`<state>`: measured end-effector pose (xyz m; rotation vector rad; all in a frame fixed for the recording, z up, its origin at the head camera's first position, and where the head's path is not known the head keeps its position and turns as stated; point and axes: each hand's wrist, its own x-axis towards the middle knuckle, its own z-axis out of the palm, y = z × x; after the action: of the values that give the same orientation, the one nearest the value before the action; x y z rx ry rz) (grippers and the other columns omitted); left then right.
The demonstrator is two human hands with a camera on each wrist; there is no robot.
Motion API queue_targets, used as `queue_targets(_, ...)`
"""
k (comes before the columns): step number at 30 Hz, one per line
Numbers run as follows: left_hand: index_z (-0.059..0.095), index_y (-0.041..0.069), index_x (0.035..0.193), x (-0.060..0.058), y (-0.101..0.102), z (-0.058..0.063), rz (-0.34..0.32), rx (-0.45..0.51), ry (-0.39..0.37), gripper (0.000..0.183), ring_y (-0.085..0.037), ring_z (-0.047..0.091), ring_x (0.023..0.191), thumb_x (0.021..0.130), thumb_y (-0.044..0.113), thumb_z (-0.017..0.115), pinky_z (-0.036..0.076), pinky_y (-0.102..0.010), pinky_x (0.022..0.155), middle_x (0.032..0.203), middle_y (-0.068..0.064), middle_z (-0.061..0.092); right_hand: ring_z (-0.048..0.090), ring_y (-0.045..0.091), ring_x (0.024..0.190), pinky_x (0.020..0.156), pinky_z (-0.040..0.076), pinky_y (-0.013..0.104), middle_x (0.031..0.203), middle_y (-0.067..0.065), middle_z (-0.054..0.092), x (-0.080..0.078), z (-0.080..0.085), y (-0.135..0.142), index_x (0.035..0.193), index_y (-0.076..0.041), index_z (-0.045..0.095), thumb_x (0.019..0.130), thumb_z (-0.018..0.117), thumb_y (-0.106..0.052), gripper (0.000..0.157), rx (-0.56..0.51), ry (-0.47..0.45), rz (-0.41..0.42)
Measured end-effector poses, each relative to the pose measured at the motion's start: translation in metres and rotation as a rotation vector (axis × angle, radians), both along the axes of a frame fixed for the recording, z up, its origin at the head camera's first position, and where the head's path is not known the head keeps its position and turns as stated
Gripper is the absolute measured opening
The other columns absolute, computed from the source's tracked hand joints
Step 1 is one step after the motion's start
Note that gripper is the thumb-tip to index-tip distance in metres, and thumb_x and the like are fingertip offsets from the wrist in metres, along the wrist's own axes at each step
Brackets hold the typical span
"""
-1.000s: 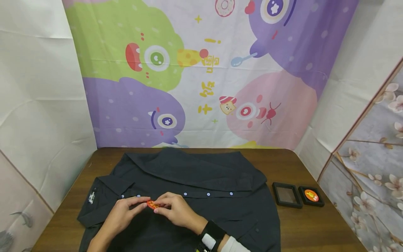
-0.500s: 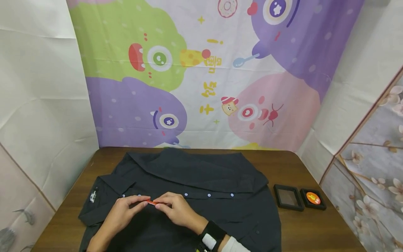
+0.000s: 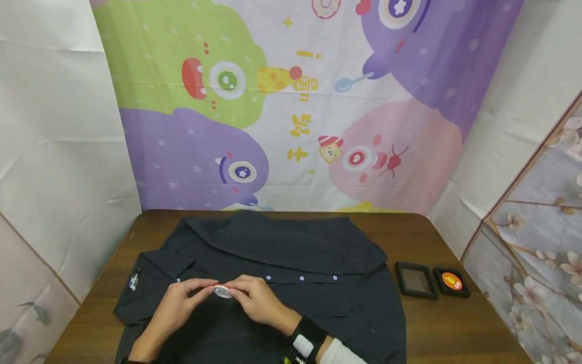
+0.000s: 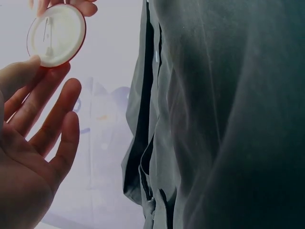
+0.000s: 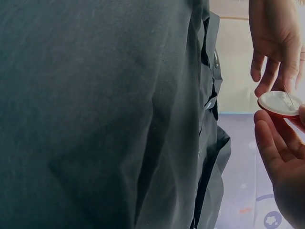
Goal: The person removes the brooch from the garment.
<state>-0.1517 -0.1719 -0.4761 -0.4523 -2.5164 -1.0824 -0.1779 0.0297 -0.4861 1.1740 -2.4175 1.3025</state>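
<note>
A round pin badge (image 3: 222, 291) is held over the dark shirt (image 3: 300, 313), its white back facing up and a red rim at its edge. My left hand (image 3: 178, 305) pinches the badge's left side between thumb and fingers. From the other side my right hand (image 3: 260, 302) pinches it too. In the left wrist view, a metal pin runs across the white back of the badge (image 4: 56, 36), and the thumb presses near the lower edge. The right wrist view shows the badge (image 5: 279, 103) almost edge-on, with the pin wire standing up from the back.
The shirt lies spread on a brown wooden table (image 3: 436, 333), with small light buttons along its placket. At the right are a black open frame (image 3: 416, 294) and a smaller black case holding an orange badge (image 3: 452, 281). A cartoon-printed cloth (image 3: 291, 192) hangs behind the table.
The badge has turned over between my fingers: its red printed face showed first, then its edge, now its white back. Both hands have kept nearly the same place.
</note>
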Motion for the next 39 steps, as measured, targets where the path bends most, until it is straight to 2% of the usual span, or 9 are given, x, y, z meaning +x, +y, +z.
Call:
queue_targets(7,0.074,0.014,0.089,-0.0014,-0.0005,-0.0001,0.013,-0.007,-0.023,0.009,-0.013,0.066,0.08,0.08,0.017,0.071,0.056,-0.039,0.068,0.086,-0.001,0.074,0.065,0.007,0.066,0.056,0.051,0.009,0.085,0.01,0.066,0.0013,0.001,-0.0013,0.106,-0.003,0.068,0.093,0.054,-0.007,0.019,-0.078,-0.141,0.033)
queue_targets(16,0.074,0.014,0.09,-0.0044,0.0002,0.0,0.018,-0.005,-0.01,0.011,-0.013,0.066,0.082,0.08,0.017,0.071,0.056,-0.04,0.069,0.086,0.001,0.074,0.066,0.01,0.068,0.059,0.057,0.021,0.085,0.012,0.065,0.0017,0.0032,-0.0025,0.106,-0.002,0.066,0.093,0.053,-0.006,0.018,-0.105,-0.171,0.03)
queue_targets(18,0.074,0.014,0.091,-0.0049,0.0007,0.0004,0.015,0.005,-0.011,0.012,-0.013,0.066,0.082,0.08,0.017,0.071,0.056,-0.041,0.07,0.087,0.001,0.074,0.067,0.011,0.068,0.059,0.056,0.019,0.085,0.012,0.064,0.0016,0.0034,-0.0021,0.106,-0.003,0.065,0.094,0.052,-0.006,0.018,-0.107,-0.176,0.025)
queue_targets(23,0.073,0.015,0.093,-0.0061,0.0011,-0.0005,0.0,0.034,-0.006,0.014,-0.008,0.065,0.079,0.079,0.015,0.072,0.057,-0.034,0.066,0.087,0.001,0.074,0.065,0.009,0.069,0.06,0.052,0.011,0.085,0.01,0.064,0.001,0.0036,-0.0015,0.106,-0.005,0.066,0.094,0.052,-0.008,0.018,-0.069,-0.13,0.018)
queue_targets(26,0.073,0.015,0.093,-0.0056,0.0016,-0.0006,-0.006,0.056,-0.018,0.013,-0.006,0.064,0.076,0.079,0.014,0.072,0.057,-0.031,0.063,0.086,0.0,0.074,0.065,0.007,0.069,0.06,0.051,0.009,0.085,0.009,0.064,0.0004,0.005,-0.0011,0.107,-0.005,0.066,0.095,0.051,-0.008,0.019,-0.044,-0.102,0.022)
queue_targets(30,0.073,0.015,0.093,-0.0058,0.0027,0.0006,-0.006,0.066,-0.051,0.012,-0.007,0.065,0.076,0.082,0.018,0.07,0.057,-0.029,0.063,0.087,-0.001,0.074,0.065,0.006,0.069,0.059,0.051,0.01,0.084,0.008,0.064,0.0007,0.0081,0.0003,0.107,-0.006,0.066,0.095,0.052,-0.01,0.019,-0.049,-0.11,0.017)
queue_targets(37,0.073,0.015,0.092,-0.0069,0.0032,0.0038,0.001,0.058,-0.075,0.011,-0.008,0.065,0.076,0.083,0.02,0.069,0.057,-0.03,0.063,0.088,-0.001,0.074,0.055,-0.003,0.072,0.062,0.048,0.008,0.084,0.001,0.063,0.0027,0.0087,-0.0009,0.11,-0.011,0.064,0.09,0.061,-0.014,0.02,0.013,0.011,-0.033)
queue_targets(39,0.072,0.015,0.091,-0.0068,0.0031,0.0043,0.003,0.06,-0.079,0.01,-0.008,0.065,0.076,0.083,0.02,0.069,0.057,-0.03,0.063,0.087,-0.001,0.073,0.055,-0.002,0.072,0.062,0.049,0.008,0.084,0.001,0.063,0.0026,0.008,-0.002,0.11,-0.011,0.064,0.088,0.063,-0.014,0.022,0.003,0.011,-0.036)
